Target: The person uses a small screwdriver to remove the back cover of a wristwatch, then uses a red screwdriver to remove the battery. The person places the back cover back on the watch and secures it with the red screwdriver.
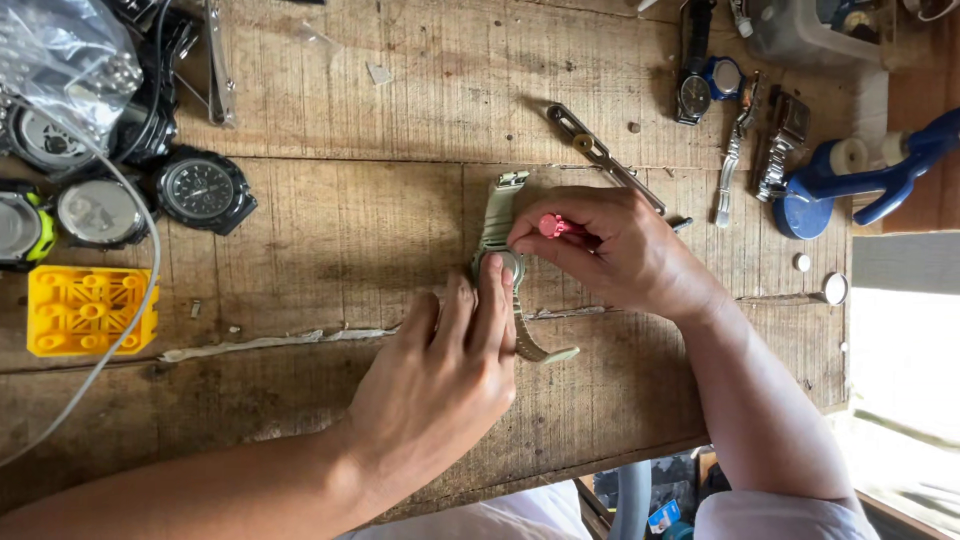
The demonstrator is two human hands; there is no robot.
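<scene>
Now my left hand (440, 370) pins the metal-band watch (500, 262) flat on the desk (350, 230), fingertips on its case, while my right hand (610, 250), just beside it, has its grip closed on a small pink tool (553, 226).

A crumpled clear plastic bag (62, 62) sits at the far left corner of the table (350, 230), over some watches. A clear plastic box (800, 35) stands at the far right. No labels, signs or screens show.
</scene>
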